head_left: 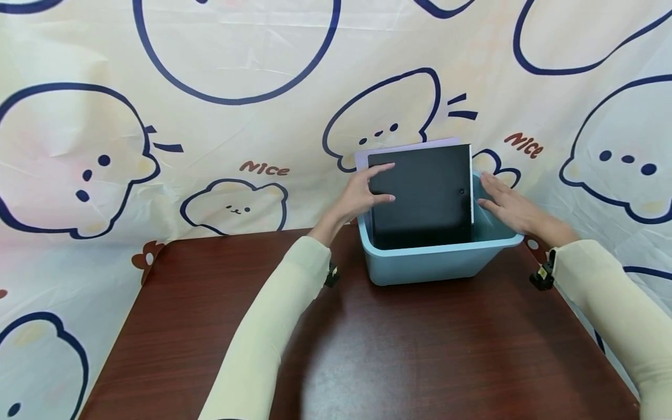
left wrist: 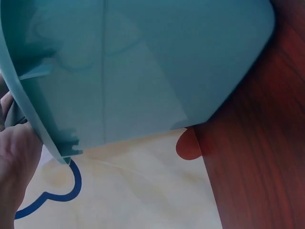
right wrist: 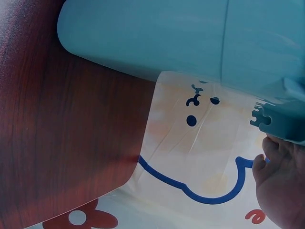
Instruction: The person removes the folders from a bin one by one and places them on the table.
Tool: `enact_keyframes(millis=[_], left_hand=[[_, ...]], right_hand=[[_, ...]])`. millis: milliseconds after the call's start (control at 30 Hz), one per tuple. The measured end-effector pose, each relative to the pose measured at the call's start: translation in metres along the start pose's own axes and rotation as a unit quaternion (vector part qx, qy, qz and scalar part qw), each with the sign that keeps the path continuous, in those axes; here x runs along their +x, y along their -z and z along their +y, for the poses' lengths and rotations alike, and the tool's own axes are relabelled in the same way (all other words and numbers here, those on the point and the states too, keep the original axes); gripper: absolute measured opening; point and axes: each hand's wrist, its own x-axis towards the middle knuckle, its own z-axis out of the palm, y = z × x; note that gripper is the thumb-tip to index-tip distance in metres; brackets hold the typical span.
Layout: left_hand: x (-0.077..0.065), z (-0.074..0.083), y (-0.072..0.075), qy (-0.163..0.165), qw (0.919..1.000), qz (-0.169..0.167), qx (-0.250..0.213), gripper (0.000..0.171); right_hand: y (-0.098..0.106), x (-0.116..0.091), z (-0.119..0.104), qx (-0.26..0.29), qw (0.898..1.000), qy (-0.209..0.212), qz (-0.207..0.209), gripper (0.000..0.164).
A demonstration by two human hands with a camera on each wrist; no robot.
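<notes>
A black, flat, notebook-like thing (head_left: 420, 198) stands tilted in a light blue plastic bin (head_left: 420, 267). It has a pale right edge and a small round dot near that edge. Behind it a lilac flat thing (head_left: 361, 159) shows along the top and left. At its left edge is my left hand (head_left: 358, 193), thumb and forefinger spread apart over the black front; the other fingers are hidden. My right hand (head_left: 509, 207) lies at the bin's right end, fingers straight and reaching over the rim, apart from the black thing. Each wrist view shows the bin's outer wall (left wrist: 143, 71) close up.
The bin stands at the back right of a dark red-brown wooden table (head_left: 236, 326). Right behind the table hangs a pale cloth (head_left: 236, 134) printed with cartoon animals. The table's right edge (right wrist: 143, 124) runs close by the bin.
</notes>
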Motion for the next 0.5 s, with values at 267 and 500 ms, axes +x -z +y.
enact_keyframes(millis=[267, 500], left_hand=[[0.010, 0.004, 0.003, 0.027, 0.9977, -0.063, -0.002, 0.081], [0.011, 0.005, 0.000, 0.057, 0.9965, -0.059, -0.016, 0.076]], right_hand=[[0.000, 0.002, 0.004, -0.004, 1.000, 0.006, 0.004, 0.078], [0.000, 0.004, 0.003, 0.001, 1.000, 0.009, -0.001, 0.078]])
